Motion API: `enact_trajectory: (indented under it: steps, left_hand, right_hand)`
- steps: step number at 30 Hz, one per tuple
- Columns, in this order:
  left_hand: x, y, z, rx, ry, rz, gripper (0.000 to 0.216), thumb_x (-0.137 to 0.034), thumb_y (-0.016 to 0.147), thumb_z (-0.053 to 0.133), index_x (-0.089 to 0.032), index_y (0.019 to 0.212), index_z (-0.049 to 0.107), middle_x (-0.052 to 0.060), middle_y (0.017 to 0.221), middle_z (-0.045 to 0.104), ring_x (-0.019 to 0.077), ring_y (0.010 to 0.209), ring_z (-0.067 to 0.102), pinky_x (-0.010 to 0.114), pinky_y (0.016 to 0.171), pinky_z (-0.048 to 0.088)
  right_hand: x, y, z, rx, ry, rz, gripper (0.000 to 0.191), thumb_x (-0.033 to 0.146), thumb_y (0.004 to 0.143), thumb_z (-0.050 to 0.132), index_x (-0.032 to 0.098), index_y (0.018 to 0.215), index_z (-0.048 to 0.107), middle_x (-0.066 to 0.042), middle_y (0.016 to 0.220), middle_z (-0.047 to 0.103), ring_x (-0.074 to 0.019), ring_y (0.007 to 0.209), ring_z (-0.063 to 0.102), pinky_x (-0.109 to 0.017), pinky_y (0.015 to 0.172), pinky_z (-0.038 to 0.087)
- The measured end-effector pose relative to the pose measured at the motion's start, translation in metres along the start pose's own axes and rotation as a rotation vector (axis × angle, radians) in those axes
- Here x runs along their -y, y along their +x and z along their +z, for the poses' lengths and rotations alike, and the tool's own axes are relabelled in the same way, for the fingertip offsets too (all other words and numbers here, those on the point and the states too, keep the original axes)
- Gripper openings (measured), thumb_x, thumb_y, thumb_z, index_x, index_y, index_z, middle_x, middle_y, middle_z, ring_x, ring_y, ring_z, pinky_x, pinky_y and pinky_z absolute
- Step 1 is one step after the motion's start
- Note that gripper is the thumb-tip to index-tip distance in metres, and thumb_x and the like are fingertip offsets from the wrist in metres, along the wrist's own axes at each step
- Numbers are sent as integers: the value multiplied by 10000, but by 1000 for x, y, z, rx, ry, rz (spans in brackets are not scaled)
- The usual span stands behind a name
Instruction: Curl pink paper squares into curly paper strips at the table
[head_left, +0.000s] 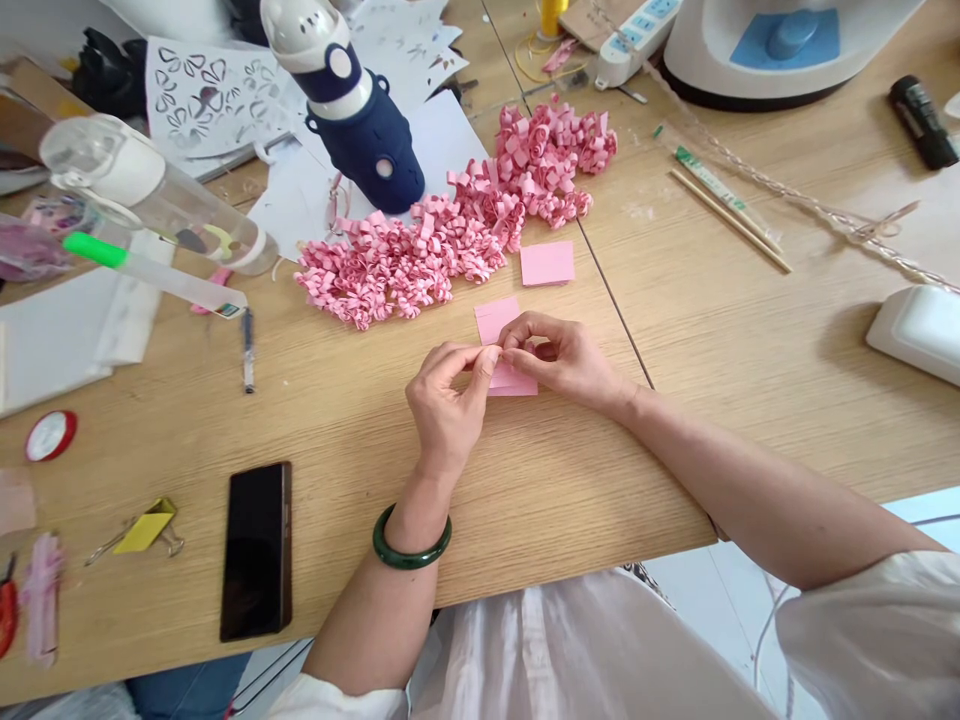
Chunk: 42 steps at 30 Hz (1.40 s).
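Observation:
My left hand [448,400] and my right hand [561,358] meet over a small stack of pink paper squares [495,322] on the wooden table [360,450]. Both hands pinch a small pink paper piece [504,368] between thumb and fingertips. My left wrist wears a green bangle [411,545]. Just beyond the hands lies a long heap of curled pink paper pieces [450,235], with a second pink square stack [547,263] beside it.
A dark blue bottle [352,105], a clear bottle [150,190] and cut white paper sheets [217,95] stand at the back left. A black phone [256,550], yellow binder clip [146,527], pen [247,350] and red tape roll [50,435] lie left. Chopsticks [727,205] and an iron [787,45] sit right.

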<state>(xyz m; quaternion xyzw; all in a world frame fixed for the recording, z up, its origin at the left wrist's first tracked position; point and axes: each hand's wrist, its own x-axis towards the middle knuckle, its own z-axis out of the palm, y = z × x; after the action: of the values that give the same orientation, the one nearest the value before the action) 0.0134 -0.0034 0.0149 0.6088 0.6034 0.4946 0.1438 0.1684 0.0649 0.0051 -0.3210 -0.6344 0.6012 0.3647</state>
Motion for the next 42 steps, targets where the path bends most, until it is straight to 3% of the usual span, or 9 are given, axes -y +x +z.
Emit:
enact_trajectory:
  steps: [8, 14, 20, 26, 30, 36, 42]
  left_hand:
    - [-4, 1, 2, 25, -213, -228, 335, -436, 991, 567, -209, 911, 801, 51, 924, 786, 153, 872, 726, 267, 822, 555]
    - [0, 0, 1, 85, -153, -178, 238, -395, 945, 650, -220, 899, 804, 43, 908, 777, 158, 867, 707, 264, 798, 549]
    - [1, 0, 2, 54, -109, -123, 170, -326, 933, 675, -222, 893, 803, 33, 880, 777, 147, 823, 701, 258, 787, 548]
    - [1, 0, 3, -61, -196, -226, 218, -397, 920, 681, -218, 880, 799, 32, 874, 779, 157, 844, 709, 267, 797, 554]
    - [3, 0, 4, -109, -279, -314, 236, -425, 904, 696, -214, 901, 803, 38, 907, 789, 167, 894, 718, 276, 827, 561]
    - [4, 1, 7, -148, -388, -418, 233, -428, 878, 723, -212, 901, 807, 40, 940, 804, 169, 886, 729, 280, 818, 583]
    - [8, 1, 8, -155, -425, -430, 214, -415, 859, 742, -215, 896, 807, 38, 932, 802, 171, 884, 728, 295, 832, 589]
  right_hand:
    - [0, 0, -1, -28, 3, 17, 203, 339, 840, 683, 160, 788, 605, -45, 884, 634, -118, 734, 529, -261, 650, 420]
    - [-1, 1, -1, -14, -25, -5, 195, 323, 839, 678, 160, 767, 600, -49, 895, 644, -107, 717, 501, -248, 628, 403]
    - [-2, 1, -1, -23, -15, -12, 199, 337, 852, 689, 156, 809, 619, -37, 861, 640, -115, 738, 542, -253, 656, 442]
    - [6, 0, -2, -158, 235, 134, 325, 457, 902, 677, 181, 1059, 608, -13, 837, 647, -112, 671, 605, -247, 598, 546]
    - [10, 1, -3, -123, 318, 244, 321, 418, 906, 695, 181, 1107, 614, 21, 715, 625, -125, 570, 644, -267, 533, 596]
    - [10, 1, -2, -12, 352, 260, 288, 415, 877, 737, 151, 903, 625, -5, 689, 671, -146, 553, 701, -265, 524, 619]
    - [10, 0, 0, -6, 285, 238, 348, 443, 848, 769, 162, 782, 574, 8, 617, 637, -144, 515, 693, -232, 476, 570]
